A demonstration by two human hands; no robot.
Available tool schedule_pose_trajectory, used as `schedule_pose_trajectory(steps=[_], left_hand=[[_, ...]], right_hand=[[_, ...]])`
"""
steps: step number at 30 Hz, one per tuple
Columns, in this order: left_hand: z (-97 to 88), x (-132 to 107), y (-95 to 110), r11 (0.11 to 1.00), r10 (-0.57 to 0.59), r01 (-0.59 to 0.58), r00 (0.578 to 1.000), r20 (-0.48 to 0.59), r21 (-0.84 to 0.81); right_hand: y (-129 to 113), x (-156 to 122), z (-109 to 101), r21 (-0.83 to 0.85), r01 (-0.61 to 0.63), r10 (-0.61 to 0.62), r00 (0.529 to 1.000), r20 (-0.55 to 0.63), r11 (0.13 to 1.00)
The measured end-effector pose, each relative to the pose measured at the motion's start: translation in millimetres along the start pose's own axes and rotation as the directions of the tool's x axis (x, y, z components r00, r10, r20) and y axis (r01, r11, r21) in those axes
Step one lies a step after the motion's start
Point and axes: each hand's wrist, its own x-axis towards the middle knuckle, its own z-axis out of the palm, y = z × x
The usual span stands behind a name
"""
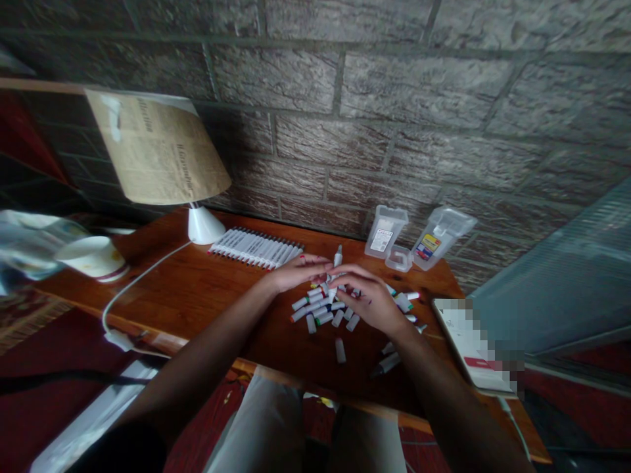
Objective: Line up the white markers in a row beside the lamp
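A white marker with a grey tip end stands nearly upright between my hands, above a heap of loose marker pieces. My left hand reaches in from the left, its fingertips closed against the marker. From the right, my right hand bends its fingers around the marker's lower part, which they partly hide. Under and around both hands lie several loose marker caps with coloured ends. One cap lies apart, nearer the desk's front edge. Some uncapped markers rest beneath my right forearm.
A neat row of white markers lies behind my left hand. A lamp and a paper cup stand left. Two clear plastic containers are at the back right. A tablet-like device lies at the right edge.
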Motion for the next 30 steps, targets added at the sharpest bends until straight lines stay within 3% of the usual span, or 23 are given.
schedule_pose_trajectory(steps=[3, 8, 12, 16, 18, 22, 25, 30], left_hand=[[-0.9, 0, -3, 0.988, -0.033, 0.035, 0.999, 0.012, -0.153], [-2.4, 3, -4, 0.948, -0.094, 0.045, 0.985, -0.143, -0.314], [-11.8, 4, -2, 0.99, -0.079, 0.048, 0.967, -0.242, -0.131], [-28.9, 2, -4, 0.971, -0.033, 0.127, 0.912, -0.409, 0.205], [-35.6, -1, -5, 0.884, 0.041, 0.184, 0.885, -0.464, 0.43], [-37.1, -5, -5, 0.561, 0.101, 0.387, 0.846, -0.524, 0.732], [-31.4, -6, -5, 0.376, 0.078, 0.508, 0.816, -0.573, 0.775], [-27.4, -4, -7, 0.236, 0.069, 0.569, 0.799, -0.598, 0.788]], right_hand=[[4, -2, 4, -0.017, 0.047, -0.046, 0.999, 0.022, 0.999], [9, -5, 7, -0.078, 0.034, -0.033, 0.999, 0.011, 0.996], [10, -5, 4, -0.1, -0.012, 0.007, 0.999, -0.048, 0.995], [12, -5, -2, -0.118, -0.066, 0.052, 0.991, -0.12, 0.991], [13, -5, -4, -0.116, -0.107, 0.09, 0.986, -0.14, 0.988], [14, -6, -5, -0.111, -0.154, 0.136, 0.979, -0.153, 0.982], [13, -5, -6, -0.116, -0.153, 0.136, 0.98, -0.149, 0.981], [12, -4, -6, -0.103, -0.144, 0.128, 0.98, -0.152, 0.984]])
